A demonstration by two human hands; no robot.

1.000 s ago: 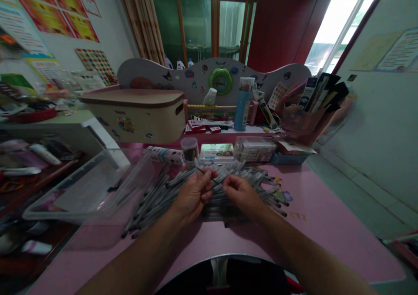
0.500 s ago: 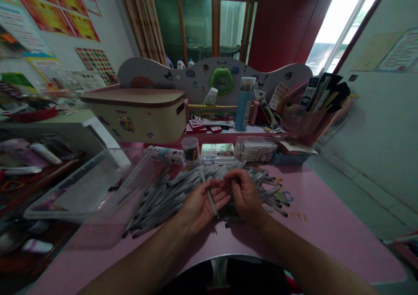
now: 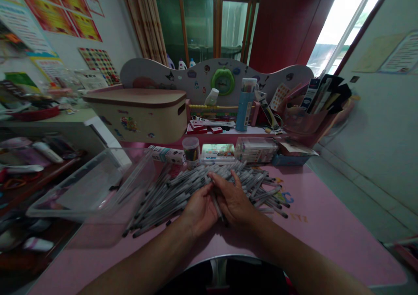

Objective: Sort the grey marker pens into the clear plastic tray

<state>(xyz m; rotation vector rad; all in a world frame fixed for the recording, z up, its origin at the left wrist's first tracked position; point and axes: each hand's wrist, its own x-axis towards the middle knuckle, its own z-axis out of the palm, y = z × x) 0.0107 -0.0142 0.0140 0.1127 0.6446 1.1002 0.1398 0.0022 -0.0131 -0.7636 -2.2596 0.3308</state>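
Note:
A clear pen [image 3: 217, 207] with a dark lower tip lies slanted between my two hands, just above the desk. My left hand [image 3: 200, 212], palm turned up, is closed around it from the left. My right hand [image 3: 235, 203] lies against the same pen, its fingers bent over the upper part and partly hiding it. Behind both hands spreads a large heap of similar clear pens [image 3: 178, 194], many with black ends. Whatever small part may sit between the right fingertips is hidden.
Left of the heap, a transparent plastic bin [image 3: 88, 216] rests tilted on the pink desk [image 3: 326, 242]. Along the back stand a pen cup [image 3: 191, 152], a small white box [image 3: 218, 153], a clear case [image 3: 256, 150] and a blue box [image 3: 290, 158].
My right hand has moved left and come onto the pen in my left hand. The left fingers, spread before, are now more curled. The pen heap looks much the same.

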